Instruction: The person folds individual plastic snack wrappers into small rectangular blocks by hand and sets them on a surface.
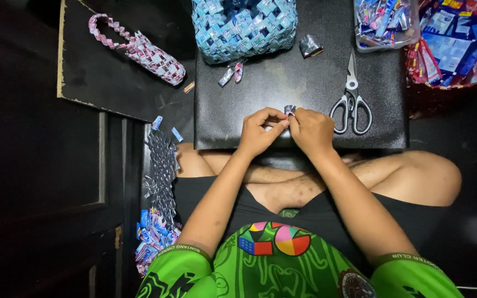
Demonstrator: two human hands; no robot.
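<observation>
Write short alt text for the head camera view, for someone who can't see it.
Seen from above, a seated person's left hand and right hand together pinch a small folded wrapper piece over a black board. Scissors lie to the right, a blue woven basket sits at the top, and a pink woven strip lies at upper left.

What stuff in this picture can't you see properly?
Head view only:
- The small folded wrapper piece: mostly hidden by the fingertips of the left hand and right hand, so its shape is unclear.
- The blue woven basket: its top is cut off by the picture's upper edge.
- The clear tub of wrappers and red basket: cut by the top and right edges.
- The dark floor on the left: too dim to make out.
</observation>
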